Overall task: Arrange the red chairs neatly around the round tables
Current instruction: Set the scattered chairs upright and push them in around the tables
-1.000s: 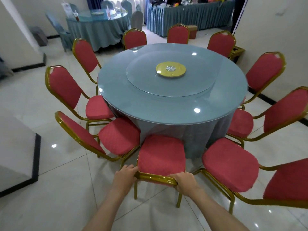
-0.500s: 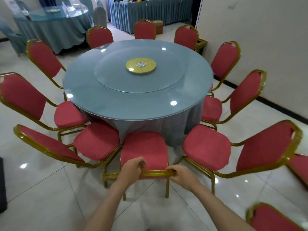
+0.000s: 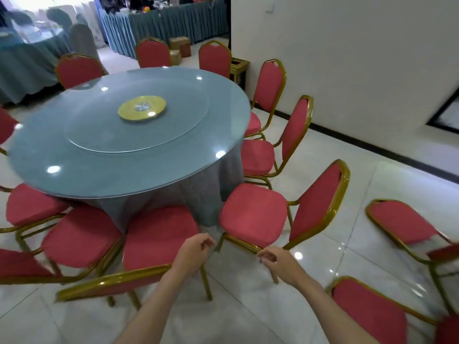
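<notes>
A round table [image 3: 74, 167] with a grey-blue cloth and a glass turntable stands ahead to the left, ringed by several red chairs with gold frames. The nearest chair [image 3: 156, 237] sits pushed in below me, its gold backrest rail low at the left. My left hand [image 3: 192, 253] hovers over that chair's right side, fingers loosely curled, holding nothing. My right hand [image 3: 275, 263] hangs free just below the seat frame of the chair to the right [image 3: 253, 214], also holding nothing.
Two more red chairs [image 3: 402, 222] [image 3: 370, 311] stand loose on the tiled floor at the right, away from the table. A white wall runs along the right. A second covered table [image 3: 27, 50] and a long skirted table [image 3: 161, 23] stand at the back.
Both hands have let go of the near chair's backrest and moved right. My view has swung right, bringing the loose chairs at the right into sight.
</notes>
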`<state>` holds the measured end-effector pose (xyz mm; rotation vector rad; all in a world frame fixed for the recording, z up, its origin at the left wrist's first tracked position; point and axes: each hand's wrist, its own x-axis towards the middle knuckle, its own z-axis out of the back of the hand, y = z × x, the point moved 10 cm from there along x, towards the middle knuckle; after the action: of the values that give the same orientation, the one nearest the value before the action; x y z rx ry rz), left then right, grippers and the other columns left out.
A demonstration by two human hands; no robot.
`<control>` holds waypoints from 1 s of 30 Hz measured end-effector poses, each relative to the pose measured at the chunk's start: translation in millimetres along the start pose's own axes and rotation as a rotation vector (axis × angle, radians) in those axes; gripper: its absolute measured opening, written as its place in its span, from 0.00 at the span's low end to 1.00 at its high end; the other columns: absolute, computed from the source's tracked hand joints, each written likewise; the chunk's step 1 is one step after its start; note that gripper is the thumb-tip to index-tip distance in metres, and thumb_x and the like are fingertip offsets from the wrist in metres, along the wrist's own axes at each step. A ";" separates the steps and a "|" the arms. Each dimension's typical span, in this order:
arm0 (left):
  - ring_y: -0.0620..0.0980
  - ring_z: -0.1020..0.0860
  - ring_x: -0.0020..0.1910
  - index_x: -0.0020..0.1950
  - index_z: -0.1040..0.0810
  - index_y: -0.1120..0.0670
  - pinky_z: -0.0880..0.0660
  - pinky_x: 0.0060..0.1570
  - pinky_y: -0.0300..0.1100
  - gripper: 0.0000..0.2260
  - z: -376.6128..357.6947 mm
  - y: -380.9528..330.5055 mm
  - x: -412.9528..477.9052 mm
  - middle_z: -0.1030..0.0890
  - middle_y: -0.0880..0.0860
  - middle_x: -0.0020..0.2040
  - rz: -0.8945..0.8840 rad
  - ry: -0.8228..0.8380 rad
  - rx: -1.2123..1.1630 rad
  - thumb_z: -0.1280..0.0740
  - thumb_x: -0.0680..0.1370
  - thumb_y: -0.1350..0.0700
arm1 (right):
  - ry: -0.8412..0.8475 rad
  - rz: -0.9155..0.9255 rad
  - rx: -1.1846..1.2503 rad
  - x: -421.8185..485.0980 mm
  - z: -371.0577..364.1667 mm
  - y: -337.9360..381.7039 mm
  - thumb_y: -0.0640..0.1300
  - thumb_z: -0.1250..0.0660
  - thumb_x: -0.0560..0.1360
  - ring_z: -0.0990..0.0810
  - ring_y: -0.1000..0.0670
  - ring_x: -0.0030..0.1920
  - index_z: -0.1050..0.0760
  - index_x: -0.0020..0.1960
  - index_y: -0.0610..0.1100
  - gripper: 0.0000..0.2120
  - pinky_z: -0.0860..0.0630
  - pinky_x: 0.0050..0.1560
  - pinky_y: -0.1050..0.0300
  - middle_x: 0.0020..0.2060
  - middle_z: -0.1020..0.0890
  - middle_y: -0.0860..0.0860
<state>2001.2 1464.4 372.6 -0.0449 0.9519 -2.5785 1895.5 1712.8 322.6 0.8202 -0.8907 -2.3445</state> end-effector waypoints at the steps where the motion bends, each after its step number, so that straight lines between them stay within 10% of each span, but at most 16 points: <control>1: 0.44 0.20 0.42 0.45 0.17 0.52 0.24 0.47 0.41 0.10 -11.9 -15.9 3.1 0.17 0.44 0.43 -0.002 -0.001 -0.007 0.33 0.77 0.65 | 0.000 -0.010 0.011 -5.6 15.3 -14.8 0.44 0.33 0.82 0.18 0.60 0.52 0.19 0.57 0.53 0.08 0.23 0.52 0.67 0.51 0.16 0.58; 15: 0.36 0.20 0.51 0.48 0.16 0.46 0.25 0.53 0.30 0.13 -148.9 -223.6 93.8 0.16 0.40 0.48 -0.073 0.055 -0.145 0.34 0.82 0.63 | -0.256 -0.082 0.251 -51.3 284.5 -192.4 0.40 0.32 0.81 0.13 0.53 0.45 0.17 0.53 0.50 0.08 0.18 0.51 0.52 0.43 0.12 0.54; 30: 0.36 0.20 0.51 0.50 0.16 0.45 0.26 0.50 0.28 0.16 -184.5 -256.6 236.4 0.16 0.39 0.47 0.024 -0.077 -0.327 0.37 0.82 0.64 | -0.195 0.115 0.139 129.3 398.4 -140.4 0.37 0.34 0.82 0.13 0.53 0.42 0.16 0.54 0.47 0.09 0.19 0.47 0.61 0.39 0.13 0.52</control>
<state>1663.8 1669.0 368.4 -0.2185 1.3239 -2.3556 1501.9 1889.4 417.6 0.5826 -1.1616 -2.3096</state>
